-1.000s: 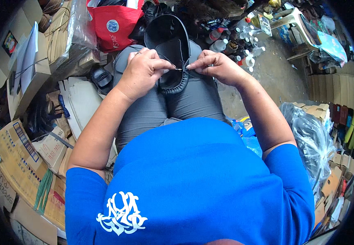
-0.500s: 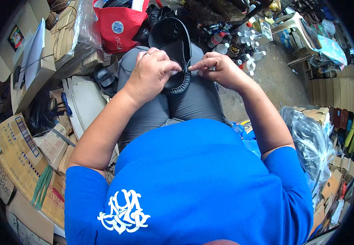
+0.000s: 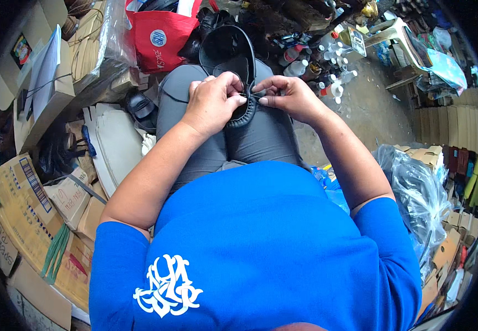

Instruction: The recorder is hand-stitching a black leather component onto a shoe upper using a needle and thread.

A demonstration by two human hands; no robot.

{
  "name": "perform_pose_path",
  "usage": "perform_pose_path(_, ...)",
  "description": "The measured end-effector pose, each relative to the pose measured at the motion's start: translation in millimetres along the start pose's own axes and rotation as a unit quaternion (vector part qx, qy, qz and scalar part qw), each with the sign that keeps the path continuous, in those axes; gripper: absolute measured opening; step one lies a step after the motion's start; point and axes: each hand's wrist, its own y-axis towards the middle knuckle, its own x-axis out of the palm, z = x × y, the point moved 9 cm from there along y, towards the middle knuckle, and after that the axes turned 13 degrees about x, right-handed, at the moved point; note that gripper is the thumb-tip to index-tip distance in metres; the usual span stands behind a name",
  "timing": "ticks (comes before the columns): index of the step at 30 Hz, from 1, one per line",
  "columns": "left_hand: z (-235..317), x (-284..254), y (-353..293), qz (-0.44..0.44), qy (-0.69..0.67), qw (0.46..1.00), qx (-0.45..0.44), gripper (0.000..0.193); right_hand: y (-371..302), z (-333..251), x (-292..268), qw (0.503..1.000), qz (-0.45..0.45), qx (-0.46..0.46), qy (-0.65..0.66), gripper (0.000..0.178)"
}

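A black shoe (image 3: 240, 65) with an open top lies on my lap, its toe toward me and gathered stitching (image 3: 244, 119) curving around the toe. My left hand (image 3: 212, 103) is closed at the shoe's inner side, thumb and fingertips pinched by the edge seam. A dark thread (image 3: 174, 99) loops over my left thigh beside this hand. At the right edge of the shoe my right hand (image 3: 293, 100) is closed, thumb and forefinger pinching thin dark thread at the seam. The fingertips hide any needle.
A red bag (image 3: 156, 41) stands beyond my left knee, with a black sandal (image 3: 141, 107) nearer. Cardboard boxes (image 3: 29, 204) crowd the left side. Plastic bottles (image 3: 333, 58) and a white plastic chair (image 3: 396, 30) are at the far right; a clear plastic bag (image 3: 415, 187) lies nearer.
Both hands have shifted slightly at the seam. My left fingers have curled more around the shoe's edge, and a loop of thread now shows over my left thigh.
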Motion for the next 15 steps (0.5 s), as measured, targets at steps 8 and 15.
perform_pose_path(8,22.6,-1.8,9.4,-0.061,0.077,0.991,0.089,0.011,0.7,-20.4,2.3,0.996,0.007,-0.001,-0.093,0.01)
perform_pose_path(15,26.7,-15.4,-2.5,-0.077,0.201,0.968,0.127,0.007,3.1,4.5,-17.7,0.998,-0.045,0.021,0.037,0.014)
